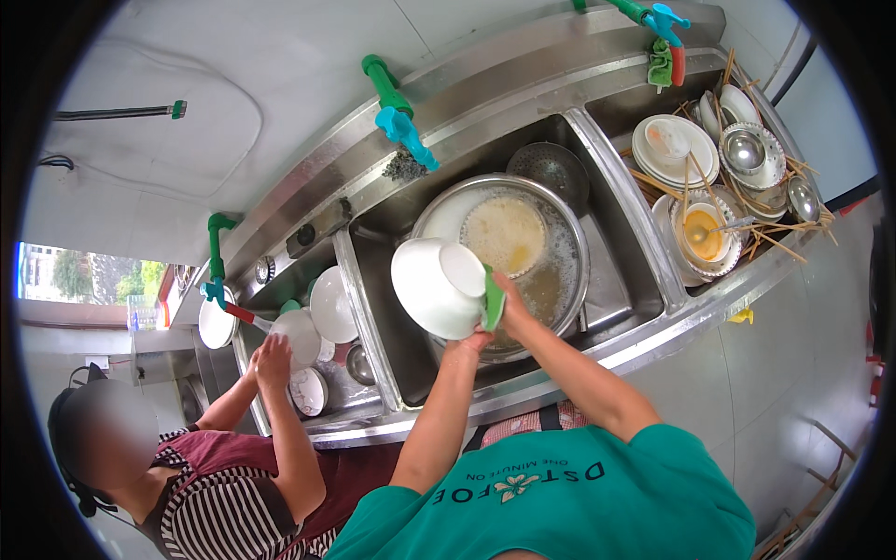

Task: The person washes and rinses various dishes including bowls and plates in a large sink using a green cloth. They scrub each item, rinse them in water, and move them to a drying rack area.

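Observation:
A large white bowl is tilted on its side over the middle sink, its base turned towards me. My left hand grips its lower edge. In my right hand is a green scouring pad, pressed against the bowl's side near the base. Just beyond, a round metal basin holds cloudy, foamy water. A patterned-rim bowl full of yellowish liquid sits in that water. Parts of my fingers are hidden behind the bowl and the pad.
Dirty dishes and several chopsticks crowd the right sink. A perforated dark strainer lies behind the basin. Blue taps jut from the back wall. At the left sink a co-worker holds a white bowl under a running hose.

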`<state>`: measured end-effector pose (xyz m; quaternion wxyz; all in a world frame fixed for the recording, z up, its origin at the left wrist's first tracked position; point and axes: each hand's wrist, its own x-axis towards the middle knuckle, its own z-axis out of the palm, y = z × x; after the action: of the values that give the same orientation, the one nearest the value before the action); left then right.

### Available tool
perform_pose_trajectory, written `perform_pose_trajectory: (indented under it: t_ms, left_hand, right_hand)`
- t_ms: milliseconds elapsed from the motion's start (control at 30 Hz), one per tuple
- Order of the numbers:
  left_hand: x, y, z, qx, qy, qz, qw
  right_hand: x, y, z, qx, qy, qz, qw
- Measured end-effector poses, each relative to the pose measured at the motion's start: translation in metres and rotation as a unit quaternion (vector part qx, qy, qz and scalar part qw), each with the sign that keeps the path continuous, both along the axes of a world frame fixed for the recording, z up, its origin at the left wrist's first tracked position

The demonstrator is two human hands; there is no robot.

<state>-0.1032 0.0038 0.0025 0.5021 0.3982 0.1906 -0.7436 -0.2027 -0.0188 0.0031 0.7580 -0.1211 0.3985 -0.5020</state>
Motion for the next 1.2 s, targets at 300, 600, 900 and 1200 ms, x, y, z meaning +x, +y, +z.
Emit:
perform_pose_trajectory:
  t_ms: [300,600,900,1200]
  left_hand:
    - [0.057,-0.017,0.007,0.016,-0.447,-0.06,0.892]
    - [0.085,-0.006,-0.005,0.096,-0.027,-0.013,0.995]
    - [0.016,0.006,0.047,0.013,-0.028,-0.031,0.999]
    - [-0.004,0.034,0.031,0.041,0.088,-0.092,0.991]
  right_hand:
    - [-0.032,0.0,-0.009,-0.307,0.646,0.385,0.584]
    - [-0.043,-0.007,-0.013,-0.21,0.339,0.42,0.815]
    - [0.035,0.023,0.087,-0.518,0.508,0.088,0.682]
    - [-0.036,-0.073,0.051,-0.061,0.267,0.224,0.935]
